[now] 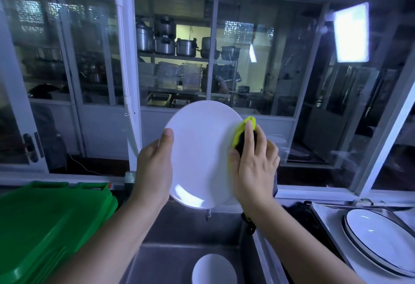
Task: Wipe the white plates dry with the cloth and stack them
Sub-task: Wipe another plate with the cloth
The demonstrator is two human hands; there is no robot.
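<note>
The left grip (155,162) is holding the white plate (199,149) by its left edge. The thumb is lying flat on the plate's front face just inside the rim, and the other fingers are hidden behind the plate. The plate is standing nearly upright between the two grips, its face turned towards the camera and its lower edge hanging above the sink (179,236).

The right grip (253,160) is curling over a bunched yellow-green cloth (246,126) and pressing it on the plate's right rim. Its forefinger is lying straight along the cloth, its thumb is resting on the plate's face, and its outer fingers are bending round the rim. A dark part of the cloth is showing under the fingers, and a grey corner is hanging below the heel of this grip.

Beneath both grips, down in the sink, another white dish (214,270) is lying, partly cut off by the picture's edge. To the right of the right grip and lower, a metal tray (314,210) is sitting on the desk and carrying a stack of dark-rimmed white plates (379,236). To the left of the left grip and lower, green plastic lids (45,227) are lying piled. Beyond both grips, glass panes are standing, with metal pots (164,45) sitting on shelves behind them.
</note>
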